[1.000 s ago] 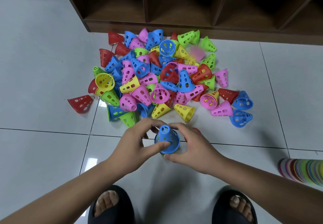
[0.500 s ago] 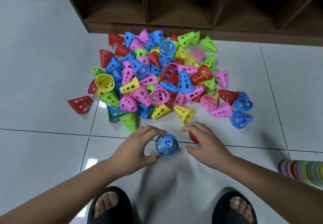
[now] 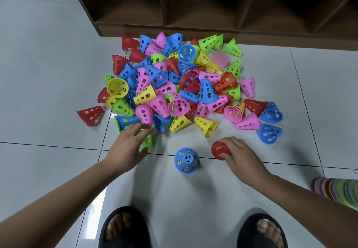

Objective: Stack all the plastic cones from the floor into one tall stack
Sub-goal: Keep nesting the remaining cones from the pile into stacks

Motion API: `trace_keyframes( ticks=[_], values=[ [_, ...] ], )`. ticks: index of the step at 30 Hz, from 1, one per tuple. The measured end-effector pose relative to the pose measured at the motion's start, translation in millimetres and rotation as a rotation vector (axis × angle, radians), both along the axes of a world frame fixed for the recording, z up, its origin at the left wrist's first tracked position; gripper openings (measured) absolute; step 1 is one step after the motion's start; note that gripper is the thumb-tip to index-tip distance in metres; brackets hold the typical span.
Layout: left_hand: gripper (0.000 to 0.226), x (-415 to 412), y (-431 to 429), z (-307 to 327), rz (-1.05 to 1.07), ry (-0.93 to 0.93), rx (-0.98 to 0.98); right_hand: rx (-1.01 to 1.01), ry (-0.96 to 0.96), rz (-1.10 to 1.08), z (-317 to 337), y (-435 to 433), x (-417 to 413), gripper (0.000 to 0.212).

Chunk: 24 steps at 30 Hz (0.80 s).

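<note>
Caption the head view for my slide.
Right hand grips a red cone, left hand spreads open over a green cone, an upright blue cone between them.

head cam | worn high | looks steeply down | floor [image 3: 48, 73] close

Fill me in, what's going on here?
A person stands over a pile of plastic cones on a tiled floor, in front of a wooden shelf. A blue cone stands upright near their feet, with yellow showing through its holes, likely the start of the stack. The right hand grips a red cone beside it. The left hand, fingers straight, is over a green cone at the pile's near edge.
</note>
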<state>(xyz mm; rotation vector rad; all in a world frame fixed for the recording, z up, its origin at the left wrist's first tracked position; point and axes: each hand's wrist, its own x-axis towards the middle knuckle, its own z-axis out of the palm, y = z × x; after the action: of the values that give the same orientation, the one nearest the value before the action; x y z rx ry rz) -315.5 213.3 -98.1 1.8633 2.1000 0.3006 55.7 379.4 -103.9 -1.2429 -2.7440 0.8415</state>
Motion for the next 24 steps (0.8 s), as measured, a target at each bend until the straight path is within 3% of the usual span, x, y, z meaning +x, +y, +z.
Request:
trace_keyframes(
  ticks=[7,15,20,24],
  values=[
    [0.087,3,-2,-9,-0.016,0.005,-0.014,-0.132,0.013,-0.077,1,-8,2,0.049],
    [0.095,-5,-12,-19,-0.027,-0.044,-0.049,-0.207,0.250,-0.277,63,-23,-24,0.051],
    [0.082,-5,-17,-18,0.005,-0.006,-0.048,-0.227,0.419,-0.239,101,-38,-44,0.046],
    [0.073,-2,-20,-15,0.046,0.027,-0.046,-0.238,0.423,-0.145,117,-54,-54,0.054]
  ],
)
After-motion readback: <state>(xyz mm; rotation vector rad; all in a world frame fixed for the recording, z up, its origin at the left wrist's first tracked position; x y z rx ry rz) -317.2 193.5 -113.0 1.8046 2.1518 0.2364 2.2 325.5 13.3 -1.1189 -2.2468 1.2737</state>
